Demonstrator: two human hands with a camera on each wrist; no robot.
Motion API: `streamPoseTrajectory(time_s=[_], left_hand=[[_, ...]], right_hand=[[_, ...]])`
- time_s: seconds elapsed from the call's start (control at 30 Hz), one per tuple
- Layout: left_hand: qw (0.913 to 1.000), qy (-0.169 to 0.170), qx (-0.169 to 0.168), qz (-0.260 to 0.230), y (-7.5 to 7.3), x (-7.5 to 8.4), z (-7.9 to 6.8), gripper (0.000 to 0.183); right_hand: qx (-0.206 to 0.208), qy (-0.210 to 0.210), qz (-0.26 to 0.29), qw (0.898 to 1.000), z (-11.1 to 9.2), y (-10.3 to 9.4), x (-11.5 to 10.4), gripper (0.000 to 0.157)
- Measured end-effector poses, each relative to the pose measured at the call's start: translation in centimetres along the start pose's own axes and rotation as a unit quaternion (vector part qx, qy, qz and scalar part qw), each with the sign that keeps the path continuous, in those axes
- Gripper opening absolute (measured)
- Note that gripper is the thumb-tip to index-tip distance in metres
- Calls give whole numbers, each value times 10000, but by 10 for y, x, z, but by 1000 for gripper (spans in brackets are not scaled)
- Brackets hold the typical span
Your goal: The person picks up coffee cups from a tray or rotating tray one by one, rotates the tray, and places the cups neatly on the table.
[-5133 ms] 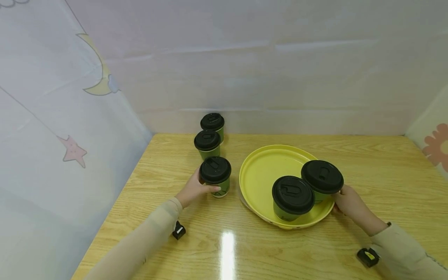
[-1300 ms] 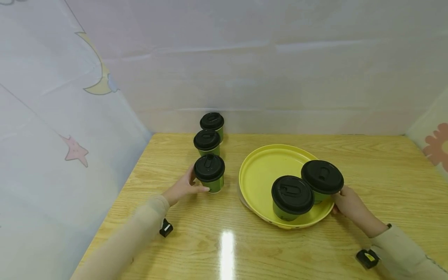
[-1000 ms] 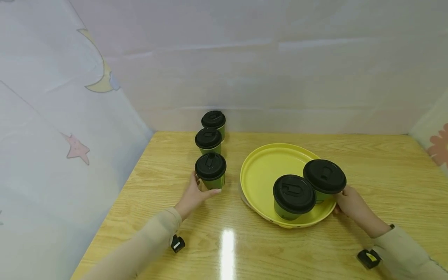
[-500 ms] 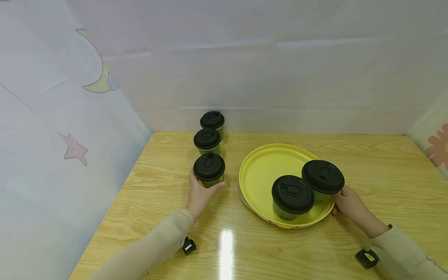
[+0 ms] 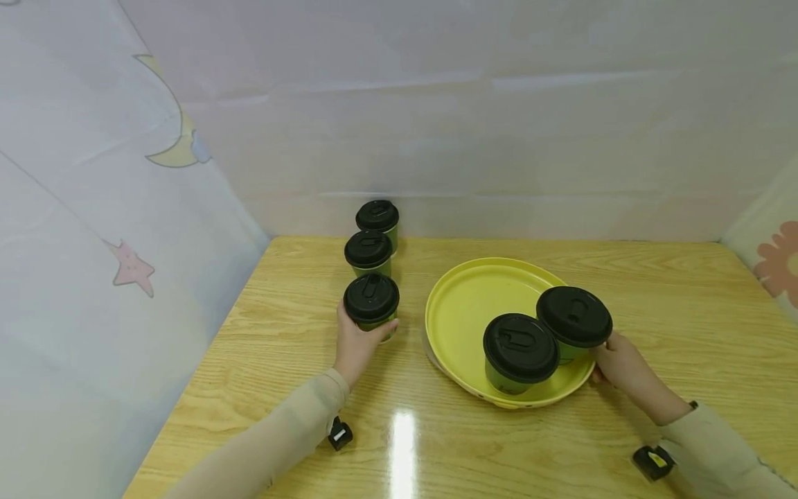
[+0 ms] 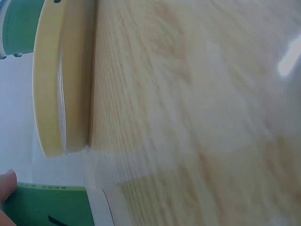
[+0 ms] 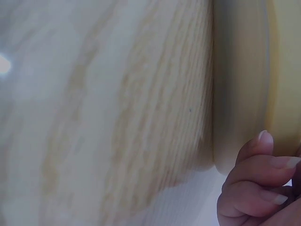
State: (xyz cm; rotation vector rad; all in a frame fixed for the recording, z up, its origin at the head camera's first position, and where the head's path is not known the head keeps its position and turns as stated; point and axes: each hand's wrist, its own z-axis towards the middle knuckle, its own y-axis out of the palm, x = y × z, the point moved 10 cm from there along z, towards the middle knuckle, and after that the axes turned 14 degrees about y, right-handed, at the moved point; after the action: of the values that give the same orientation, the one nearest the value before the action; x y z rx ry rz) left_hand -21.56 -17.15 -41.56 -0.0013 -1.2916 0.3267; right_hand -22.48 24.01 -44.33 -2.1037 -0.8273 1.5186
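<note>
In the head view, my left hand [image 5: 357,344] grips a green paper cup with a black lid [image 5: 371,298] from its near left side, thumb across the front. The left wrist view shows this cup's green side [image 6: 47,205] and white base close to the tabletop. Two similar lidded cups stand behind it, a middle cup [image 5: 368,251] and a far cup [image 5: 377,217]. My right hand [image 5: 625,365] holds the right edge of a round yellow tray [image 5: 464,305], fingers [image 7: 256,170] curled at its wall. Two larger-looking lidded cups, a front cup [image 5: 521,350] and a right cup [image 5: 573,317], sit on the tray.
The wooden table [image 5: 474,457] meets a pale cloth backdrop [image 5: 499,138] at the back. A patterned cloth [image 5: 93,312] lines the left side. Black wrist devices, left [image 5: 340,434] and right [image 5: 652,462], hang by the sleeves.
Since the oldest frame, the gripped cup has shifted slightly left and back, nearer the row's line. My left hand has moved round toward the cup's near side. The right hand and tray stay put.
</note>
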Motion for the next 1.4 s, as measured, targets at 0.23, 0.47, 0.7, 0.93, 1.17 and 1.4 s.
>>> streamPoseTrajectory(time_s=[0.23, 0.47, 0.7, 0.93, 1.17, 1.4], left_hand=[[9961, -29, -834, -293, -4, -13, 12, 92], [9818, 151, -1822, -507, -9, -14, 28, 89], [9574, 244, -2805, -642, -7, -9, 39, 88], [9444, 226, -3217, -638, -9, -10, 48, 85], [9361, -81, -3464, -607, -13, -15, 52, 90], [9297, -184, -3639, -543, -15, -21, 52, 92]], right_hand=[[2, -6, 24, 10000, -1, 0, -1, 40], [-10, 18, 49, 10000, -1, -1, -1, 41], [-2, 35, 23, 10000, -1, 0, 0, 42], [-31, 52, 4, 10000, -1, 0, 1, 43], [-29, 116, 13, 9999, 0, 0, 3, 42], [25, 57, -24, 10000, -1, 0, 0, 42]])
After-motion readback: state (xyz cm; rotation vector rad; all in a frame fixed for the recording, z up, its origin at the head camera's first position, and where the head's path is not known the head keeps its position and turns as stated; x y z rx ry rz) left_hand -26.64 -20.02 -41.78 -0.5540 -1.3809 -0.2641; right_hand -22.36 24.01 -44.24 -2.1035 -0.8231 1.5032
